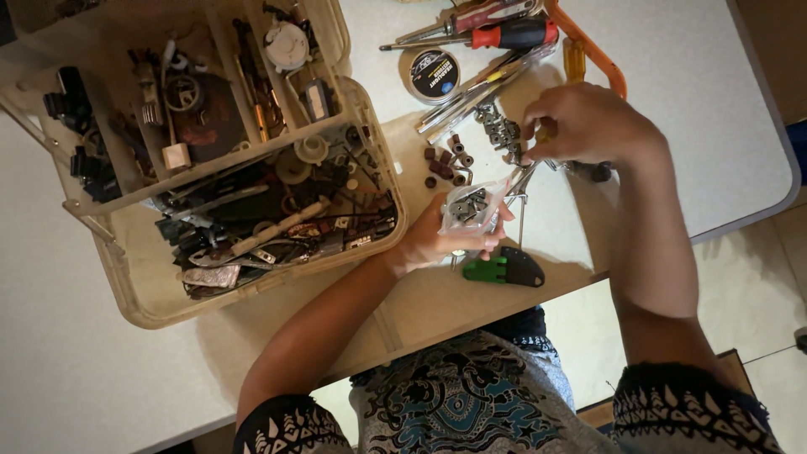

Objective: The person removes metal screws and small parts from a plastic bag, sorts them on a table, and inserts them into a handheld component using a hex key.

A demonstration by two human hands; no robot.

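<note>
Left hand (pixel 437 240) grips clear plastic bag (pixel 469 208); round black-labelled tin (pixel 429 74) beyond.

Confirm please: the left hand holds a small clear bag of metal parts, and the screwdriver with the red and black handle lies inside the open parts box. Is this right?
Not quite. The left hand does hold the small clear bag, but the red and black screwdriver lies on the table, above the hands, outside the parts box. The head view shows it.
</note>
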